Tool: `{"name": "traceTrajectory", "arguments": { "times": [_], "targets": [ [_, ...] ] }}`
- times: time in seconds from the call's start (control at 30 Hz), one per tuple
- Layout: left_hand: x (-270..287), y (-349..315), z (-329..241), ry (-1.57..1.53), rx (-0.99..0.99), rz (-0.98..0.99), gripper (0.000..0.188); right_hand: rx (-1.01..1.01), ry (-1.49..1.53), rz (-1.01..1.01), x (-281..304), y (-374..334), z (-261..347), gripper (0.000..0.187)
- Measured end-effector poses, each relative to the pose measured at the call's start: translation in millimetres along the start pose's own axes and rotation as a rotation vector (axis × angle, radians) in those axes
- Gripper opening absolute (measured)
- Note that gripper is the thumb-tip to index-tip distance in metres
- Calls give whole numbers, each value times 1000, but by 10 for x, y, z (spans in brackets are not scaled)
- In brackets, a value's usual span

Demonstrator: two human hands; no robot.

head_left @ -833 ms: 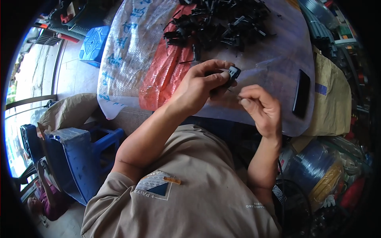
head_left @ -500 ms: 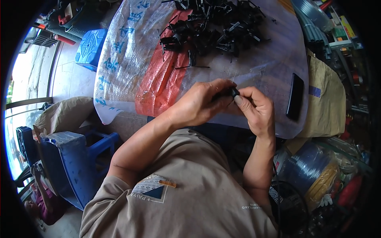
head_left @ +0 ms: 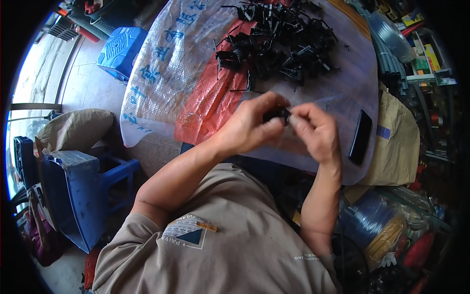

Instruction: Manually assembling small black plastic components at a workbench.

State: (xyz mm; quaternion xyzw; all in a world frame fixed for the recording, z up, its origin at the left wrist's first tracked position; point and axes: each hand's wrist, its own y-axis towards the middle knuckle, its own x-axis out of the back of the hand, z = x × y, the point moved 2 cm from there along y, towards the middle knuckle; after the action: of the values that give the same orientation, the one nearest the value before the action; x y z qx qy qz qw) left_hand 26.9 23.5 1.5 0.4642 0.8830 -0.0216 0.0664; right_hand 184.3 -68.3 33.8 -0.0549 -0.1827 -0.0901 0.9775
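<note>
Over the near edge of the table, my left hand (head_left: 249,126) is closed around a small black plastic part (head_left: 278,114), its thumb pressing from below. Much of that part is hidden by the fingers. Close against it on the right, my right hand (head_left: 319,133) has thumb and fingers pinched at the part's end; motion smears the fingertips a little. Beyond both hands lies a heaped pile of similar black plastic parts (head_left: 274,46), some with thin straight pieces sticking out.
A woven plastic sheet (head_left: 164,73) with a red band (head_left: 203,112) covers the table. A dark phone (head_left: 361,137) lies at the right edge, beside a tan sack (head_left: 394,147). Blue stools (head_left: 120,54) stand left; wrapped coils (head_left: 374,220) sit lower right. Another person (head_left: 44,235) is far left.
My head view has turned slightly, shifting the table in the picture. Both hands stay together at the black plastic part, the right fingers having moved a little against it.
</note>
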Motion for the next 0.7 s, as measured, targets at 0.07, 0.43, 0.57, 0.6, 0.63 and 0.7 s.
{"name": "traceTrajectory", "arguments": {
  "times": [0.07, 0.43, 0.57, 0.6, 0.63, 0.7],
  "targets": [
    [31, 46, 28, -468, 230, -33, 39, 31, 22, -256, 133, 223, -194, 21],
    [225, 245, 135, -914, 233, -91, 10, 178, -62, -440, 130, 285, -460, 18],
    [120, 247, -63, -379, 157, -46, 32, 177, 249, -368, 218, 43, -350, 15],
    [72, 237, -102, -223, 133, -39, 40, 178, 302, -358, 226, -4, -350, 10],
    [28, 238, -93, -103, 60, -26, 52, 174, 309, -364, 228, -25, -342, 10],
    [-59, 261, -94, 28, -8, 15, 52, 331, 306, -330, 224, -69, -287, 7]
  ]
}}
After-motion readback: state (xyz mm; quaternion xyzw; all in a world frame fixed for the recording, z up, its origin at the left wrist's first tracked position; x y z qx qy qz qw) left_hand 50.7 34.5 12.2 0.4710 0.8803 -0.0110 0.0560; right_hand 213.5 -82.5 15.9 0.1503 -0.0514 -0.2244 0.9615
